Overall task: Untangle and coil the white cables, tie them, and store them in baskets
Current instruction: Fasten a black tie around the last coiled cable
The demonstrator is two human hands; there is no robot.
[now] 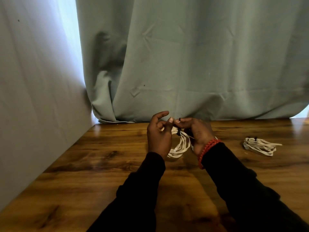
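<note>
1. Both hands work the coiled white cable (179, 146): right hand (198, 131) pinches its black tie (179, 120), left hand (158, 131) half-open, thumb touching.
2. Coil hangs below them; tied coil (259, 146) lies right.
</note>
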